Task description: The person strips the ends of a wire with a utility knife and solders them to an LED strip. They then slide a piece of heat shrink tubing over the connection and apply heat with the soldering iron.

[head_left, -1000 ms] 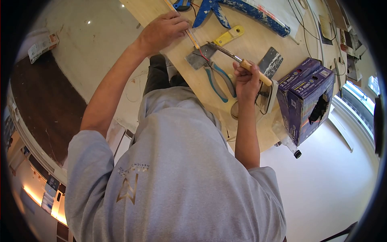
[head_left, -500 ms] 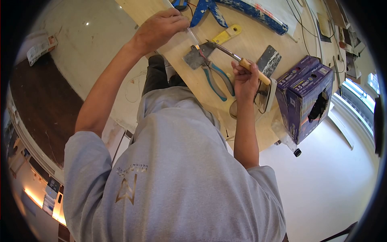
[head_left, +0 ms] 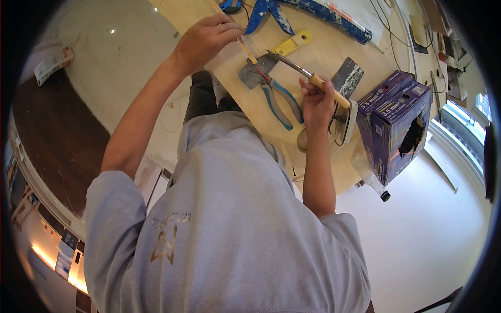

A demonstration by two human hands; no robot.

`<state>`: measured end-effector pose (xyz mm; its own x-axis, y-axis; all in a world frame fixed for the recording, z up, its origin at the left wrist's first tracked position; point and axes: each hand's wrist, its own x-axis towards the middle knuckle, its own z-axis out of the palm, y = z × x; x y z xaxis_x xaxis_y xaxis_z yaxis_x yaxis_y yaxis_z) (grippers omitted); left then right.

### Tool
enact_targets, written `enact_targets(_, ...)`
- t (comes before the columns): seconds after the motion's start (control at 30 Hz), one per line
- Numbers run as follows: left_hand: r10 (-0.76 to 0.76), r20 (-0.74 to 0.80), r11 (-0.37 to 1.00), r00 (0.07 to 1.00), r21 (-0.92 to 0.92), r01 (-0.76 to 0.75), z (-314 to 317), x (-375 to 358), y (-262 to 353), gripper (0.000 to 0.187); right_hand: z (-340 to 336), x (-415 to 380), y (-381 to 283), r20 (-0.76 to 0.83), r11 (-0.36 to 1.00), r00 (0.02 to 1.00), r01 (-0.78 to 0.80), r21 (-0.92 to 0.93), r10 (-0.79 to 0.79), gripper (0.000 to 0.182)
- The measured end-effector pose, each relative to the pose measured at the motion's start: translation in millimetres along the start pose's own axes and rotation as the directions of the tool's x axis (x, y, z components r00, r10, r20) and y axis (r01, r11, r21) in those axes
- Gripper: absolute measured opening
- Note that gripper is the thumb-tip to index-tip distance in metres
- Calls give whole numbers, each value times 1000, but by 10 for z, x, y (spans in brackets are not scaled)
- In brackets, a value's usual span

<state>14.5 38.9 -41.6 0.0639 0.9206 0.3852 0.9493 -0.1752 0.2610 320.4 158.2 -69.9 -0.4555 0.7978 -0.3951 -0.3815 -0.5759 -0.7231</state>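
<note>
My left hand (head_left: 207,41) pinches a thin strip (head_left: 245,49) with yellow-orange marks; its lower end lies over a grey scraper blade (head_left: 255,72). Red wire shows between that end and the jaws of the blue-handled pliers (head_left: 282,103). In my right hand (head_left: 318,103) is a soldering iron (head_left: 315,80), held by its wooden handle, its metal tip pointing up-left over the scraper. The scraper's yellow handle (head_left: 294,43) extends to the upper right. A second dark blade (head_left: 348,75) with white smears lies right of the iron.
A purple box (head_left: 389,125) with a torn opening stands at the table's right. Beside it lies a clear bottle (head_left: 377,187) with a black cap. A blue caulking gun (head_left: 334,20) lies at the top. Dark cables (head_left: 391,41) run along the upper right.
The strip has turned, so its yellow-orange face now shows, and my left hand has shifted slightly. My right hand with the iron looks nearly the same.
</note>
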Motion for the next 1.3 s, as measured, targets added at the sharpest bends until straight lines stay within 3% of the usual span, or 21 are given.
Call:
enact_targets(0.13, 9, 62, 1000, 998, 2, -9, 17, -60, -42, 19, 38, -6, 7, -39, 1000, 999, -17, 22, 18, 24)
enact_targets(0.23, 43, -9, 997, 999, 66, -42, 49, -81, -44, 23, 43, -13, 2, -12, 1000, 1000, 7, 10, -7, 25)
enact_targets(0.43, 54, 12, 998, 998, 38, -55, 64, -82, -75, 27, 37, -13, -1, -13, 1000, 1000, -4, -24, 4, 26)
enact_targets(0.53, -34, -12, 999, 999, -1, 34, 39, -65, 8, 22, 35, -11, -10, -26, 1000, 1000, -14, -14, 14, 26)
enact_targets(0.63, 22, -133, 996, 991, 85, -11, -36, -40, 53, 23, 91, -84, -83, -50, 995, 999, 11, 97, -6, 27)
enact_targets(0.73, -8, -176, 999, 984, 46, 16, -96, -26, 78, 25, 193, -210, -187, 43, 995, 995, 93, 31, -95, 27)
enact_targets(0.93, -24, -204, 999, 979, 20, 29, -188, 15, 133, 26, 369, -446, -318, 68, 980, 983, 176, -95, -170, 28)
enact_targets(1.3, -14, -210, 1000, 978, 15, 17, -175, 41, 145, 21, 244, -448, -185, 84, 983, 991, 115, -141, -104, 23)
